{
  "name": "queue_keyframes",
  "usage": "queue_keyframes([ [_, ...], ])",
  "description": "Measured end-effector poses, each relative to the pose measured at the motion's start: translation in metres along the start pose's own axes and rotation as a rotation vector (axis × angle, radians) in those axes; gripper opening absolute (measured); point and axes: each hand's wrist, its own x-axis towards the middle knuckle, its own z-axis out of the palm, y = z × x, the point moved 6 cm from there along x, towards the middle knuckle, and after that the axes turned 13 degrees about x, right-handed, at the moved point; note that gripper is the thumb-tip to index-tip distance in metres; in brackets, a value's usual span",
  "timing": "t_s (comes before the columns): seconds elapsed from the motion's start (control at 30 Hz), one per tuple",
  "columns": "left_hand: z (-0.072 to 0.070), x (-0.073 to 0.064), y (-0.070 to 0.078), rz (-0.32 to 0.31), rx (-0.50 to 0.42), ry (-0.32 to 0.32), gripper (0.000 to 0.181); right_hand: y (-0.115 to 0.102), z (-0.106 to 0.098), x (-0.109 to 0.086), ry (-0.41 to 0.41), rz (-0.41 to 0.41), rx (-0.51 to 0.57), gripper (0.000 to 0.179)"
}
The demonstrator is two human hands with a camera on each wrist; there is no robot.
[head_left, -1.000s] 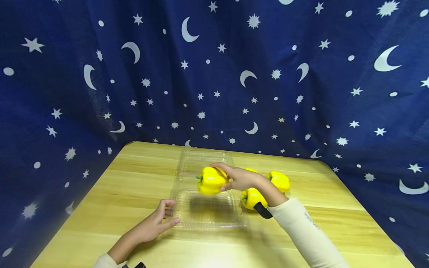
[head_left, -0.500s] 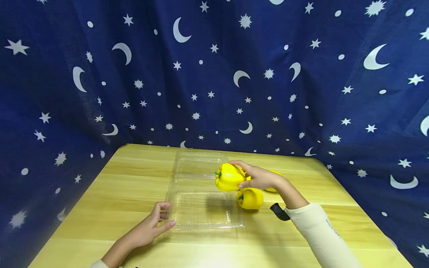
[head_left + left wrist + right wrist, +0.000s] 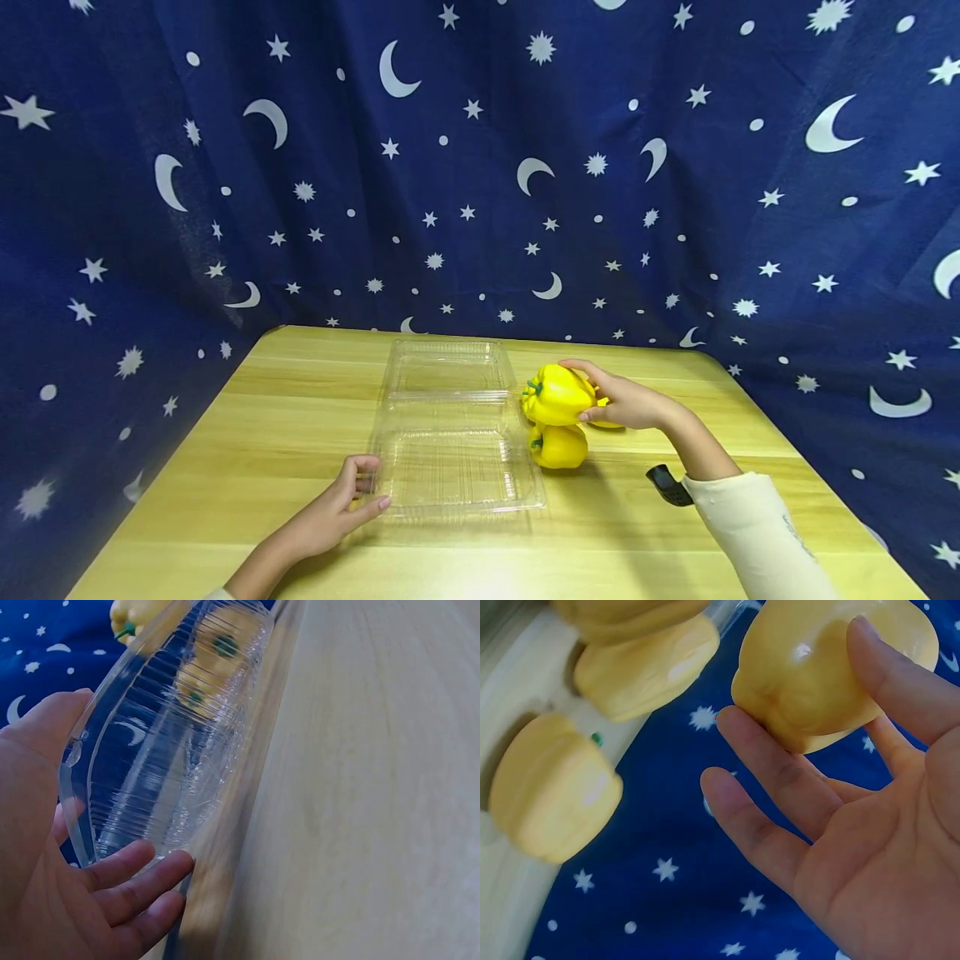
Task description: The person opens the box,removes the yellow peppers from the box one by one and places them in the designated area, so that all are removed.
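Observation:
A yellow bell pepper with a green stem is held between the thumb and fingers of my right hand, above the other peppers. The right wrist view shows the held bell pepper against the fingertips, its far side out of frame. Just below it in the head view lies another yellow pepper. A clear plastic clamshell box lies unfolded on the table. My left hand rests at its near left edge, fingers loosely bent. In the left wrist view, thumb and fingers spread along the clear wall.
Another yellow pepper is partly hidden behind my right hand. The right wrist view has several peppers, including one pepper at left. The box's far half lies toward the dark blue star-patterned curtain behind the wooden table.
My right hand has carried the pepper rightward, from over the clear box to over the other peppers. My left hand stays at the box's edge. The head view has shifted slightly.

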Motion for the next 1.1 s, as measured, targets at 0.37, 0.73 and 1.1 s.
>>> queue_keyframes([
  [0.37,0.000,-0.002,0.004,0.028,0.006,0.010,0.053,0.029,-0.011,-0.030,0.044,0.055,0.075,0.073],
  [0.73,-0.003,0.002,0.003,0.034,0.031,0.028,0.054,0.051,-0.016,-0.050,0.048,0.082,0.096,0.071],
  [1.1,-0.001,-0.001,0.003,0.017,0.027,0.034,0.055,0.077,-0.008,-0.057,0.024,0.105,0.090,0.071],
])
